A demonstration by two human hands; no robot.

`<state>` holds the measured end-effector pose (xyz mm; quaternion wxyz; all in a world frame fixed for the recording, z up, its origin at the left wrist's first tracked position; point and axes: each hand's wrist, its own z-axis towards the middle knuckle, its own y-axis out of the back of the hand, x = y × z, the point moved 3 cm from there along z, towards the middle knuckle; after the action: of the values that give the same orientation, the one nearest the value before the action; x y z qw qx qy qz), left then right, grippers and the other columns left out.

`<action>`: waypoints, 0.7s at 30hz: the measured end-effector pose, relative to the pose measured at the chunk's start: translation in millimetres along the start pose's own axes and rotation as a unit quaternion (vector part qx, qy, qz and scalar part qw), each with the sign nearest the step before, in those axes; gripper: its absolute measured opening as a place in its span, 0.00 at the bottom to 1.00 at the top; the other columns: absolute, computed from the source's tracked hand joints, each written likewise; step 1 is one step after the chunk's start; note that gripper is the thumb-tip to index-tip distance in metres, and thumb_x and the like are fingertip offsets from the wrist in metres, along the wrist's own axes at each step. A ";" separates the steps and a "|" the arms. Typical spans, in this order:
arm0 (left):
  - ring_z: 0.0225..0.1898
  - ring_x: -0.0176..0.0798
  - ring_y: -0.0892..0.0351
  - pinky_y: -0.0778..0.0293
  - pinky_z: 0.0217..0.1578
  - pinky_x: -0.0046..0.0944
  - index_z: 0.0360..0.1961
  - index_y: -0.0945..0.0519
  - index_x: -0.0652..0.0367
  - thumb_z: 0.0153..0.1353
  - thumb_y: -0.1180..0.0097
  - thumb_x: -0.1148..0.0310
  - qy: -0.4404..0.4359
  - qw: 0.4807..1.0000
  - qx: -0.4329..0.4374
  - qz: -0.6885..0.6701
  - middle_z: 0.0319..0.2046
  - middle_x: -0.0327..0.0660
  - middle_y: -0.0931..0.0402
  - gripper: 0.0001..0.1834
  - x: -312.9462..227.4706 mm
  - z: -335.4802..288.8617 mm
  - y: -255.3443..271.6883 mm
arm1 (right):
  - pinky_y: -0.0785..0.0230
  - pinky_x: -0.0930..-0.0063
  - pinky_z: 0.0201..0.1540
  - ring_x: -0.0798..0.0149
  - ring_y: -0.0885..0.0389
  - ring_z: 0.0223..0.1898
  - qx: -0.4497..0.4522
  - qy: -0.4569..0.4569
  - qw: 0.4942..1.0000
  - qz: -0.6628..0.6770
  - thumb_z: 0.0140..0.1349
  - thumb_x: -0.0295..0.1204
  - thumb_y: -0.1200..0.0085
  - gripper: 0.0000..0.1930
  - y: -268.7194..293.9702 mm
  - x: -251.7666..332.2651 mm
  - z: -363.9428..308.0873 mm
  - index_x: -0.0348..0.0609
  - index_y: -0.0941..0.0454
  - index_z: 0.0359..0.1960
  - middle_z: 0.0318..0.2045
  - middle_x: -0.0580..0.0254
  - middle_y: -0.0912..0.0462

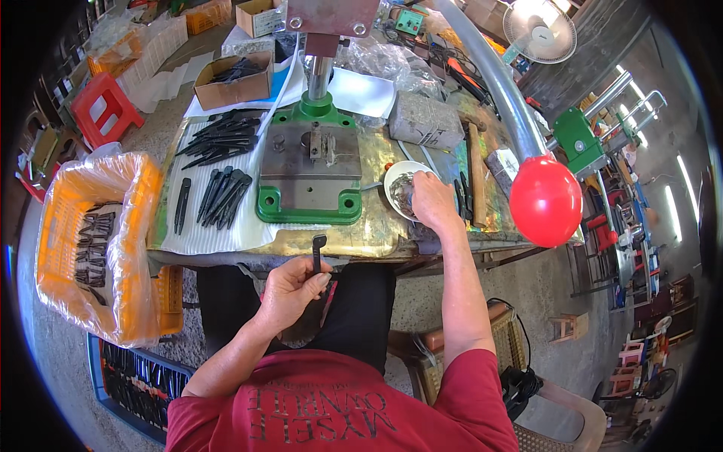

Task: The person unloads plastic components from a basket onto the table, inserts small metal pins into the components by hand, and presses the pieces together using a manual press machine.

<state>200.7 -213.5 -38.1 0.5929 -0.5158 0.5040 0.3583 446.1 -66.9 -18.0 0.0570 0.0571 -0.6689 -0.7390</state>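
My left hand (292, 292) is closed round a slim black part with a flat, bent head (319, 247), held upright in front of the table edge. To the right, my right hand (435, 202) reaches into a white bowl (395, 174) holding small dark bits, too small to name. Its fingers are pressed together, with the tips hidden. Between and beyond my hands stands a green hand press (309, 215) with a small metal fixture (324, 147) on its grey base. Left of the press, black slim parts lie in a pile (222, 138) and a smaller group (224, 197).
The press lever ends in a red ball (546, 201) at right. A hammer (477, 173) and a grey block (426, 120) lie beyond the bowl. At left is a plastic-lined orange crate (143, 181), with a blue crate (96, 369) below. A carton (233, 89) stands at the back.
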 end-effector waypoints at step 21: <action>0.25 0.27 0.29 0.31 0.24 0.23 0.35 0.28 0.65 0.53 0.50 0.74 -0.011 1.000 0.004 -0.023 0.24 0.37 0.29 0.09 -2.7 6.9 5.7 | 0.42 0.83 0.23 0.78 0.36 0.21 -0.124 -0.012 0.877 0.463 0.52 0.19 0.56 0.06 24.2 7.7 -15.1 0.39 0.38 0.30 0.20 0.67 0.33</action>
<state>196.2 -205.3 -37.2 0.6086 -0.5206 0.4872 0.3482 441.1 -85.4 4.5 0.3914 -0.2758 -0.5224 -0.7056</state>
